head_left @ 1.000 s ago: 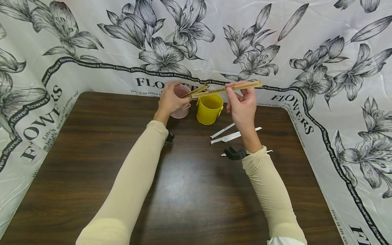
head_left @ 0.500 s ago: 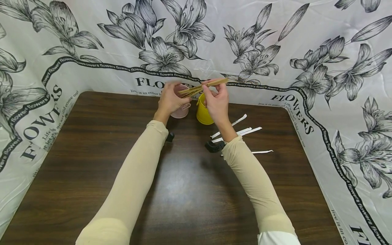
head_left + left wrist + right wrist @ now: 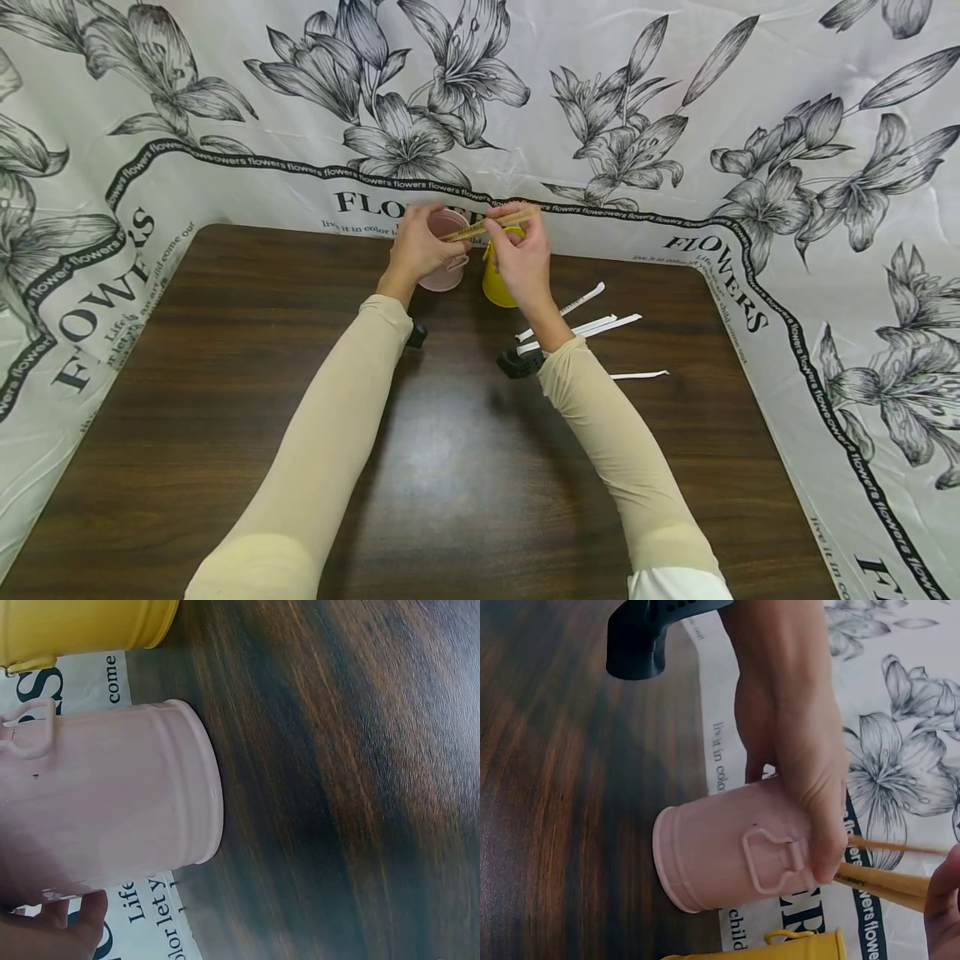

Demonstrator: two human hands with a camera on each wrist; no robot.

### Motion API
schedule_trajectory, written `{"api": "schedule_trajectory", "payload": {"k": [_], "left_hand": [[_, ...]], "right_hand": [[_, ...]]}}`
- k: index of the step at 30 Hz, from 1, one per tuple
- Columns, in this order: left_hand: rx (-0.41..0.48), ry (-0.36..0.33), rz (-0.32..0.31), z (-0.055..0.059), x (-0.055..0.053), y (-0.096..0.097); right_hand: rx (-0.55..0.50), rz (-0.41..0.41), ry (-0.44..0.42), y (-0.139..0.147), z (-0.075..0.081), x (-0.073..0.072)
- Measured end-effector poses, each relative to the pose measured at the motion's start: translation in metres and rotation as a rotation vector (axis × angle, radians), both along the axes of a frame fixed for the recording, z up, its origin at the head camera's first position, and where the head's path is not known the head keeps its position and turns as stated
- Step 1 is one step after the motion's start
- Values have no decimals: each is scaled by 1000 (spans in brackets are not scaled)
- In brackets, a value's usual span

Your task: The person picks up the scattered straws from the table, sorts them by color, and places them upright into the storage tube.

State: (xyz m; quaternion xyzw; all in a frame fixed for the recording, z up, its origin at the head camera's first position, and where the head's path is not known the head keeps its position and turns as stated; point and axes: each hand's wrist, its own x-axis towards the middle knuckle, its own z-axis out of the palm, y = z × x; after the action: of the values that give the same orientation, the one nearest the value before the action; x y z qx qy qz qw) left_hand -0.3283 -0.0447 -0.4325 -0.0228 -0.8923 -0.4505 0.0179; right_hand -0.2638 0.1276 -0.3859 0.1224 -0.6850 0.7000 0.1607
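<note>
My left hand grips the pink bucket at its rim, thumb across the near side. In the right wrist view, tan sticks with dark print come out from the bucket's mouth beside the left thumb. My right hand pinches their outer part between thumb and fingers. Just under the right hand stands a yellow bucket, partly covered by it. The pink bucket's base rests on the table in the left wrist view. The sticks' inner ends are hidden.
Several white paper-wrapped sticks lie on the dark wooden table, right of the buckets and partly under the right forearm. A white flower-printed cloth hangs behind and at both sides.
My right hand has moved left with a tan stick, bringing it from beyond the yellow bucket to the sticks at the pink bucket. The left hand has stayed in place.
</note>
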Motion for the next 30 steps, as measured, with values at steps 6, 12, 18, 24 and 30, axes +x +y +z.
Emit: {"api": "schedule_trajectory", "payload": {"k": [6, 12, 18, 24, 30], "left_hand": [[-13, -4, -18, 3, 0, -1], [-37, -34, -38, 5, 3, -2], [-62, -28, -47, 6, 3, -6], [-51, -28, -61, 6, 1, -4], [-124, -53, -65, 7, 3, -4]], "right_hand": [[17, 1, -6, 3, 1, 4], [32, -38, -28, 25, -2, 18], [117, -45, -86, 69, -14, 46], [300, -75, -250, 135, -35, 80], [786, 32, -474, 192, -60, 106]]}}
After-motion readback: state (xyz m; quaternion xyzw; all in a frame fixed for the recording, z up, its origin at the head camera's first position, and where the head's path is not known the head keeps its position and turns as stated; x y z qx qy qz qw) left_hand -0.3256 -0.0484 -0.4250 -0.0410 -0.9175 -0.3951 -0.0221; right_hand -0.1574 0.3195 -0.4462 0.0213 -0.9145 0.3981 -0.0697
